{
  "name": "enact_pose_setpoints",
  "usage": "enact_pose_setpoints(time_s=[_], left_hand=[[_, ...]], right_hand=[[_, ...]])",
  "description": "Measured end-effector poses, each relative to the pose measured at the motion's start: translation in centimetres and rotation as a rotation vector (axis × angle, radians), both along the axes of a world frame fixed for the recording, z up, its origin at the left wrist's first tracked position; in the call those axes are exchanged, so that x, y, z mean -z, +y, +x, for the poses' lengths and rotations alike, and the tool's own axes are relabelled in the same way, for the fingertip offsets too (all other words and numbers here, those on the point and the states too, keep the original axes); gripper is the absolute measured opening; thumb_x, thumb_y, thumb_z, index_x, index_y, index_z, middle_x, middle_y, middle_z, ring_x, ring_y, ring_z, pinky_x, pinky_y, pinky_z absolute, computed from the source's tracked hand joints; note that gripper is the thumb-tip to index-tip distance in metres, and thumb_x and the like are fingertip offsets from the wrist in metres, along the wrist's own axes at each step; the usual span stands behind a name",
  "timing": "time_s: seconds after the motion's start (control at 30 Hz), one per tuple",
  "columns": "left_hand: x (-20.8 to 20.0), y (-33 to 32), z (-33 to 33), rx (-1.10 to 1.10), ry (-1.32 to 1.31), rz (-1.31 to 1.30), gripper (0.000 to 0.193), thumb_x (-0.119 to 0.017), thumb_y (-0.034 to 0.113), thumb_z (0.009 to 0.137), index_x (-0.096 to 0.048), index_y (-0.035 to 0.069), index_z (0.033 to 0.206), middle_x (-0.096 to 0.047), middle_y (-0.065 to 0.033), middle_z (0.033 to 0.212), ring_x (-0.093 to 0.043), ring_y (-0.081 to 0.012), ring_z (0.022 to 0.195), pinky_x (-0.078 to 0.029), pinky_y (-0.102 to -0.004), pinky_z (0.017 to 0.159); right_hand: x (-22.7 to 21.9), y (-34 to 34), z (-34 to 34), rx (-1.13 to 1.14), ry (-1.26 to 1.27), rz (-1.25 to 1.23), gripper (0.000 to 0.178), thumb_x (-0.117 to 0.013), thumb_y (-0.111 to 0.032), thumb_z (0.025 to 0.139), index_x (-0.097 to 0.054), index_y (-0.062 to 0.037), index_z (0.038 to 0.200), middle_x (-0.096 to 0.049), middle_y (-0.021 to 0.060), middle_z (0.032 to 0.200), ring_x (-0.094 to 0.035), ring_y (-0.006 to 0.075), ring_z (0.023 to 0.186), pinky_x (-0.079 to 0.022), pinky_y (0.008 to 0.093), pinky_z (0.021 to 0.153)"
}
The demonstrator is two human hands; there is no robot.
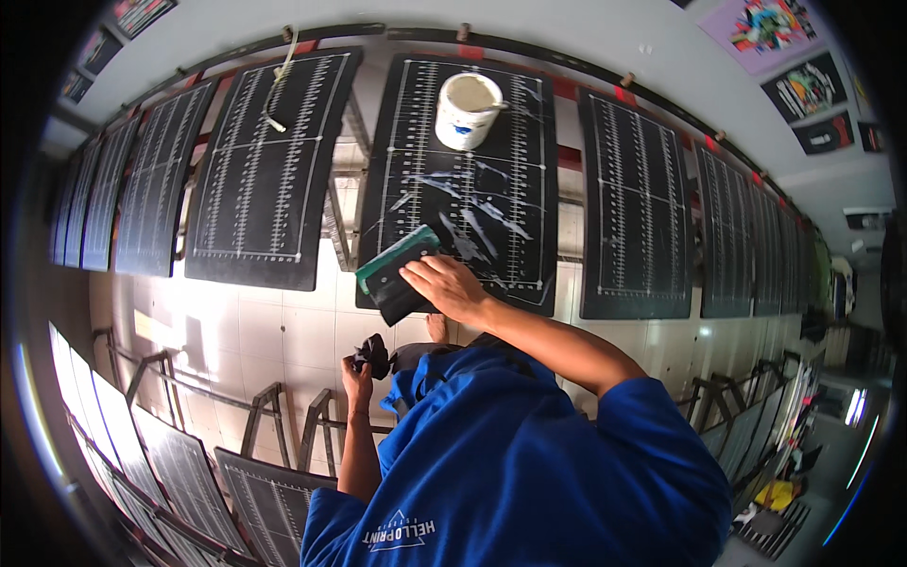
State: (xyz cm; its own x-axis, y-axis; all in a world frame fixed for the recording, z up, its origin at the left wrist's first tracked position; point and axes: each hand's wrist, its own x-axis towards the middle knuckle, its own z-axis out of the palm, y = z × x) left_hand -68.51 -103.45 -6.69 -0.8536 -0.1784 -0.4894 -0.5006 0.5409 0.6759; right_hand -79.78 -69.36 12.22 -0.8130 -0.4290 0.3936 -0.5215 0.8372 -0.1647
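Note:
In my right hand [452, 285] is a squeegee [389, 285] with a black body and a green blade edge. My fingers close over its black face. The squeegee is tilted at the near left corner of a black printing board [383, 189] marked with white scales. White smears [477, 213] streak the middle of that board. Toward its far end stands a white bucket [460, 118] with pale paste inside and around its rim. My left hand [357, 380] is low at my left side, off the board, closed on a crumpled black cloth [374, 355].
More black boards with scales line the rack, such as one on the left [265, 189] and one on the right [635, 217]. A pale thin strip [275, 102] lies on the left board. A dark rail [529, 47] runs behind. Another rack with boards [274, 496] stands lower left.

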Motion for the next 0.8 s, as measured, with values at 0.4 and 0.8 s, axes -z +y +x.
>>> enact_pose_setpoints(time_s=[0.4, 0.8], left_hand=[[1.2, 2.4, -1.8, 0.31, -0.071, -0.037, 0.044, -0.066, 0.025, 0.08, -0.054, -0.003, 0.112, -0.062, -0.022, 0.101, -0.061, -0.0354, 0.094, -0.049, -0.0443, 0.086], [-0.8, 11.3, 1.1, 0.443, 0.004, -0.096, 0.04, -0.063, 0.024, 0.081, -0.058, 0.002, 0.114, -0.067, -0.0231, 0.1, -0.066, -0.0381, 0.092, -0.051, -0.0464, 0.082]], right_hand=[[-9.7, 10.0, 9.3, 0.43, -0.046, -0.547, 0.061, -0.069, 0.007, 0.058, -0.069, -0.008, 0.117, -0.068, 0.0068, 0.116, -0.064, 0.0261, 0.109, -0.051, 0.0398, 0.094], [-7.1, 37.6, 17.8, 1.029, -0.157, -0.232, 0.035, -0.071, -0.006, 0.075, -0.068, -0.0116, 0.11, -0.068, 0.0067, 0.104, -0.065, 0.0289, 0.1, -0.053, 0.0416, 0.087]])
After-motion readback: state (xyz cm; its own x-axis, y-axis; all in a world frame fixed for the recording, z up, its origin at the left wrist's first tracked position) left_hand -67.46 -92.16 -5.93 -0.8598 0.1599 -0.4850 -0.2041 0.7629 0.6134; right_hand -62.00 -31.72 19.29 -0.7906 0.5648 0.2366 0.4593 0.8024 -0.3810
